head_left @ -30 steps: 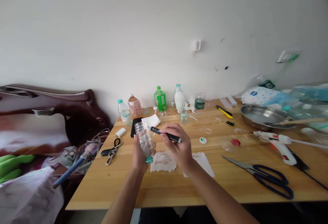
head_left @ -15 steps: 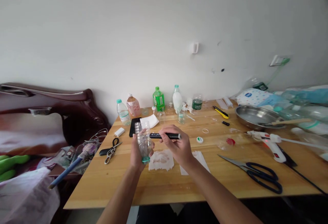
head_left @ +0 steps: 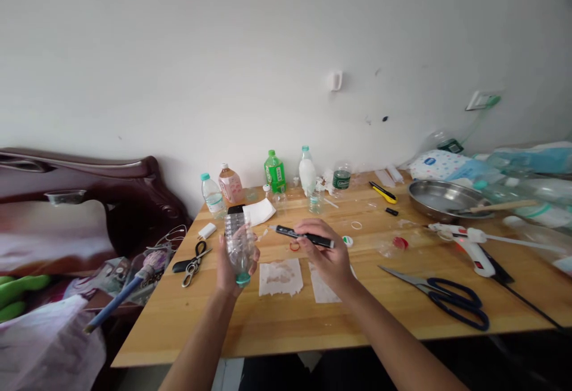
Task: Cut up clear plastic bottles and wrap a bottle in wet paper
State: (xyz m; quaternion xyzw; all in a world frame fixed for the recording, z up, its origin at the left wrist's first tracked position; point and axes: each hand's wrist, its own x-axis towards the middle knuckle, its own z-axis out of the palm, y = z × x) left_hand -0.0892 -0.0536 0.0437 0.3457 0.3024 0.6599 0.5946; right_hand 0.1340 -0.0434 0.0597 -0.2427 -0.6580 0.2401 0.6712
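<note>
My left hand point(head_left: 229, 272) is closed around a clear ribbed plastic bottle point(head_left: 240, 248), held tilted above the table with its green-capped end point(head_left: 242, 279) pointing down. In my right hand point(head_left: 326, 257) is a black marker pen point(head_left: 304, 236), its uncapped tip pointing left towards the bottle but apart from it. Below the hands lie a stained piece of tissue point(head_left: 280, 278) and a second white sheet point(head_left: 322, 286), partly covered by my right hand. A red ring point(head_left: 294, 247) lies close to the marker.
Large scissors point(head_left: 440, 295), a glue gun point(head_left: 469, 245) and a steel basin point(head_left: 447, 197) occupy the right side. Small scissors point(head_left: 193, 266) lie left. Along the wall stand a green bottle point(head_left: 274, 173), a white-filled bottle point(head_left: 307, 173) and others. A yellow cutter point(head_left: 383, 192) lies behind.
The marker has moved right, away from the bottle, and its tip now tilts up. My left hand has shifted the bottle slightly left. The red ring has come into view.
</note>
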